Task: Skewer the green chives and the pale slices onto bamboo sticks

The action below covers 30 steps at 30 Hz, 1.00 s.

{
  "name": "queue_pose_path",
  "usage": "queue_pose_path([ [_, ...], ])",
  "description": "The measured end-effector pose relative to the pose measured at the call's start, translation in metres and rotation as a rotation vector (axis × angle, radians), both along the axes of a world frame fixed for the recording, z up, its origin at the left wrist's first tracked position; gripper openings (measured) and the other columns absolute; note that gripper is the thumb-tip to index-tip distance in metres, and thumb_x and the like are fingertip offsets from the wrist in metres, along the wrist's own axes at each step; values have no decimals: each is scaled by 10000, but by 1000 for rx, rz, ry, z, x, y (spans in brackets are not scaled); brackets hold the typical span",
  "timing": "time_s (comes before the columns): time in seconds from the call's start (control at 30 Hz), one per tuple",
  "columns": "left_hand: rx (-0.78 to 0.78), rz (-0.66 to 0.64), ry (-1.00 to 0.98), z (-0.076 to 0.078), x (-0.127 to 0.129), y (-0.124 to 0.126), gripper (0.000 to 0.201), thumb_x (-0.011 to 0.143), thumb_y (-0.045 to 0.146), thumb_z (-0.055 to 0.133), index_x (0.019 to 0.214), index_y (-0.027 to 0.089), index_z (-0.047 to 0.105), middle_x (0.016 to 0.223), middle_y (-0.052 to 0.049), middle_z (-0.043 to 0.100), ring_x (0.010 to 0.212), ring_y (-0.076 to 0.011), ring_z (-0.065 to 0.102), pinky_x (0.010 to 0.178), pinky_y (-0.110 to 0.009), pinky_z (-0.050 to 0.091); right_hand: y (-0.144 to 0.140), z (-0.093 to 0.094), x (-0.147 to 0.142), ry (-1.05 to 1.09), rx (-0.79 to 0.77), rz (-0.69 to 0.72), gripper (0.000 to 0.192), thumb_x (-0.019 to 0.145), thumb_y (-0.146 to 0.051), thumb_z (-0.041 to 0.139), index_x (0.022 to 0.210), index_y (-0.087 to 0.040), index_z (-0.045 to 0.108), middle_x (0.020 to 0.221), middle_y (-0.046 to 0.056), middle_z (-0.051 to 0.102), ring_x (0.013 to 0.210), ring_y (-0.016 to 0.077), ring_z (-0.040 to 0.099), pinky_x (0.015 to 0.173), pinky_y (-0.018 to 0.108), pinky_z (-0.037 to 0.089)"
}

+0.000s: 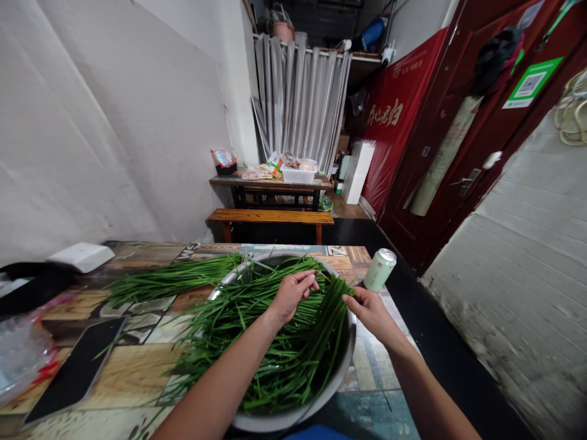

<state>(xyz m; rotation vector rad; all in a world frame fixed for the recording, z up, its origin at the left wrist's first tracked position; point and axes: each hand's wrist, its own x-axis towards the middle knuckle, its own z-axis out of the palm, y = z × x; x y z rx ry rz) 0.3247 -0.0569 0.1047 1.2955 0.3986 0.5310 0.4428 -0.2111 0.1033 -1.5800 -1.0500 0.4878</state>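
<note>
A wide metal basin [340,373] in front of me is heaped with long green chives [275,348]. My left hand [292,292] hovers over the basin's middle, its fingertips pinched on the ends of a few chive stalks. My right hand [372,311] is at the basin's right rim and grips the tips of a bunch of chives that slants down into the basin. A second pile of chives [169,280] lies on the patterned table [132,366] to the left of the basin.
A green drink can [380,269] stands by the table's far right corner. A dark phone [77,370] lies at the left, beside a plastic bag [18,354], a black strap and a white box [82,255]. Beyond are a wooden bench [270,217] and a cluttered table.
</note>
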Motion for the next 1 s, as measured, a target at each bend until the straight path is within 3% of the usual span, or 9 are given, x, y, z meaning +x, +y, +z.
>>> queue_pose_path([
  [0.4, -31, -45, -1, -3, 0, 0, 392, 702, 367, 599, 990, 101, 610, 624, -15, 561, 432, -30, 333, 404, -186, 178, 0, -1, 0, -22, -7, 2, 276, 754, -386, 531, 675, -136, 620, 589, 4, 557, 585, 155, 487, 533, 247, 387],
  [0.63, -67, -36, -18, -5, 0, 0, 295, 703, 314, 605, 913, 109, 632, 765, -61, 612, 559, -70, 474, 496, -194, 308, 0, -3, 0, -12, -14, 29, 240, 780, -342, 510, 671, -138, 577, 611, 0, 537, 575, 137, 461, 524, 232, 366],
  [1.0, -137, -40, -10, -1, -1, 1, 277, 686, 285, 611, 887, 100, 653, 715, -44, 575, 538, -61, 430, 489, -197, 279, 1, -5, 1, -26, -21, 26, 260, 778, -353, 510, 643, -138, 561, 584, -14, 497, 558, 125, 434, 522, 231, 364],
])
